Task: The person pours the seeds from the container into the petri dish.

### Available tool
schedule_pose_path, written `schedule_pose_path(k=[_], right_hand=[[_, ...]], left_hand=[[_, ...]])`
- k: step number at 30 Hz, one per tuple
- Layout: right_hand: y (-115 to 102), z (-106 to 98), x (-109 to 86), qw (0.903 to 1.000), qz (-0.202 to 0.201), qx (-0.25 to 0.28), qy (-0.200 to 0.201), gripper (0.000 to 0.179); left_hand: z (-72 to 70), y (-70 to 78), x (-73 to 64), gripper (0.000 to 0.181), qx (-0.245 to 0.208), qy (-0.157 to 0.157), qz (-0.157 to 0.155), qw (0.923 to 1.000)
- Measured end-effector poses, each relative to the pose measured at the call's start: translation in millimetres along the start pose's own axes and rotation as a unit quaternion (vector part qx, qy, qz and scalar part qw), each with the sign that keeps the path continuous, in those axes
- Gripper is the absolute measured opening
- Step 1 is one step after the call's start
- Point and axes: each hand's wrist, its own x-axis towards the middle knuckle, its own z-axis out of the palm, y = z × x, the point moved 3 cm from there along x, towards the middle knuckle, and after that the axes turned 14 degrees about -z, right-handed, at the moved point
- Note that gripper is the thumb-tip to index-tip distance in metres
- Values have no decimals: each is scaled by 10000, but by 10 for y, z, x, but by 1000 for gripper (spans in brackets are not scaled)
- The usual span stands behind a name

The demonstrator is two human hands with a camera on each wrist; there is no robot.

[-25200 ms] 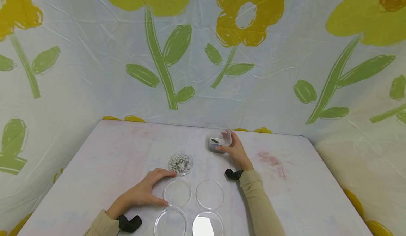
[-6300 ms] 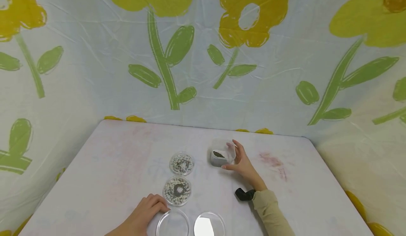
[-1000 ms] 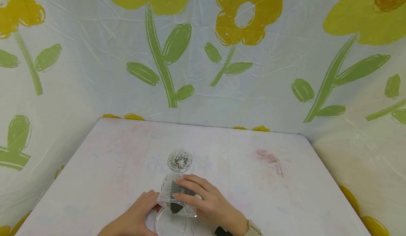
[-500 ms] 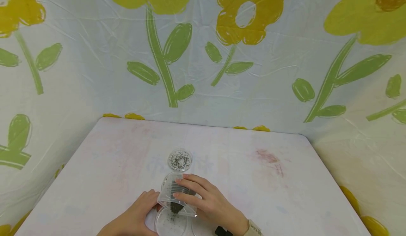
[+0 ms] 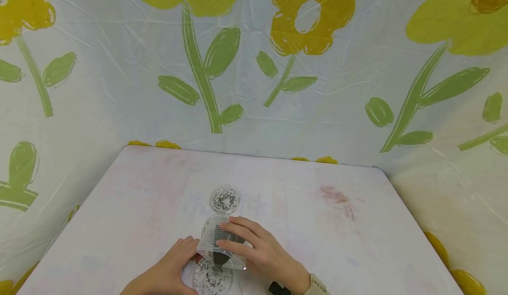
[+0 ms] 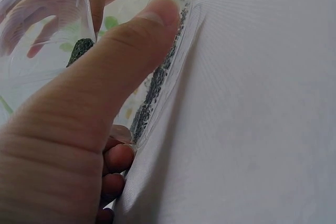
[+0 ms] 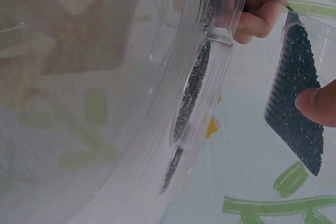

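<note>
My right hand (image 5: 266, 255) grips a clear plastic tub (image 5: 206, 244) tipped toward me over the near-left petri dish (image 5: 195, 281). Dark granules (image 5: 220, 258) sit at the tub's lower edge, and more are scattered across that dish. My left hand (image 5: 166, 264) holds the same dish by its left side; in the left wrist view its thumb (image 6: 142, 30) and curled fingers (image 6: 118, 158) are on the rim. Through the tub wall, the right wrist view shows a bank of granules (image 7: 299, 72) beside my right thumb (image 7: 317, 103). The tub and hand partly hide the dishes below.
Behind the tub stands a far petri dish (image 5: 210, 200) with scattered granules. A middle dish (image 5: 204, 228) is mostly covered by the tub. Another dish (image 5: 243, 285) shows partly under my right hand. A flower-patterned curtain (image 5: 337, 123) rises behind the white table (image 5: 131, 224).
The tub, earlier upright at the back right, is now tilted over the near-left dish. Granules have spread over that dish within the last second. The middle dish, bare at first, received granules earlier.
</note>
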Motion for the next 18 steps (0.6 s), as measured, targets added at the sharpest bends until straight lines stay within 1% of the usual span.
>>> schedule_pose_path(k=[7, 12, 18], right_hand=[[3, -9, -3, 10000, -4, -1, -12, 54], [2, -7, -3, 10000, -8, 5, -5, 54], [0, -11, -10, 10000, 35, 44, 0, 54]], left_hand=[[7, 6, 9, 67, 136, 174, 106, 9997], [10, -1, 9, 64, -46, -1, 7, 10000], [8, -13, 0, 69, -14, -67, -91, 9999]])
